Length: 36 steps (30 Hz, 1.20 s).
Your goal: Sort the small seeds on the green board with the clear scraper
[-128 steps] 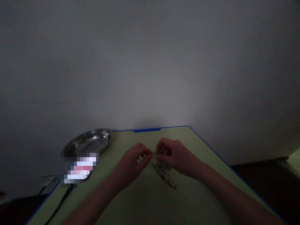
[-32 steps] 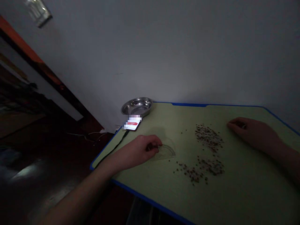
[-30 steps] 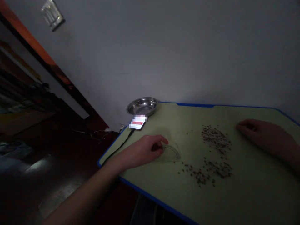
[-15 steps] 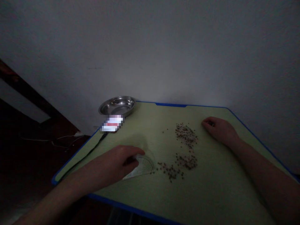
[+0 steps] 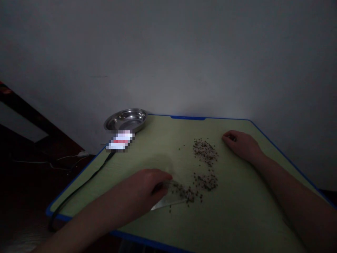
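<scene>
My left hand is closed around a clear protractor, gripping it between thumb and fingers. The protractor's curved edge reaches over the left part of a small spread of dark grains. Beside that lies another small heap of dark and pale grains, and farther back a larger mixed heap. At the right, my right hand rests on the table with its fingers curled. What lies inside its fingers, if anything, is too dark to make out.
A shiny steel bowl stands at the table's back left corner. In front of it lies a blurred-out bright screen with a black cable trailing over the table's left side. The pale green table has a blue rim, against a wall.
My left hand has moved right with the protractor, so its edge now overlaps the nearest grains. My right hand keeps its curled pose. The whole view has shifted slightly.
</scene>
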Each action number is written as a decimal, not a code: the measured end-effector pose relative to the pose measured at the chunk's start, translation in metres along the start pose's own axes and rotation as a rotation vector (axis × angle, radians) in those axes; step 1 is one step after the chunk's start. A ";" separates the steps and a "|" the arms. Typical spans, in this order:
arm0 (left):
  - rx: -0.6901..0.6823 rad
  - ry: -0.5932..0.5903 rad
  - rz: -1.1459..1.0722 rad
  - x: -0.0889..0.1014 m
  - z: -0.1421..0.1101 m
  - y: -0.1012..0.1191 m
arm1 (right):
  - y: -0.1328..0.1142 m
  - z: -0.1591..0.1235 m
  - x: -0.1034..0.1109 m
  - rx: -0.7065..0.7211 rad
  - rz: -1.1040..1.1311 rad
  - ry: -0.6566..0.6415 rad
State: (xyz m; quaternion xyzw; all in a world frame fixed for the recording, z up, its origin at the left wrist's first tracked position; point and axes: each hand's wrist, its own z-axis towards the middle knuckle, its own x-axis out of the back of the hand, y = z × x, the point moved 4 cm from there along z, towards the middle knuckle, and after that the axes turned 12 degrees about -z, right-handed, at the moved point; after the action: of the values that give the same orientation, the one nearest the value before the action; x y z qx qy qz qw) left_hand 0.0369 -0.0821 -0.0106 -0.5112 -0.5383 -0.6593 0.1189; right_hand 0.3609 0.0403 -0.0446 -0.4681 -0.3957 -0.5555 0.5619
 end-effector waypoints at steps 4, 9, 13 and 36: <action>-0.063 0.000 -0.044 -0.003 0.012 0.010 | 0.000 -0.001 0.000 0.014 0.010 -0.003; -0.071 -0.029 -0.043 -0.004 0.019 0.024 | 0.002 0.000 -0.001 0.023 0.019 0.008; -0.110 -0.068 -0.042 -0.006 0.019 0.031 | 0.002 0.000 -0.002 0.019 0.005 -0.003; 0.075 -0.037 -0.081 0.027 -0.023 0.003 | 0.002 0.001 0.000 0.028 -0.005 0.025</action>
State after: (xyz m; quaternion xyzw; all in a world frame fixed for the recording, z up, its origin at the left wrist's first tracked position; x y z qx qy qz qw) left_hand 0.0147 -0.0917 0.0151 -0.4963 -0.5851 -0.6333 0.1013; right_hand 0.3631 0.0409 -0.0443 -0.4522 -0.3974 -0.5571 0.5720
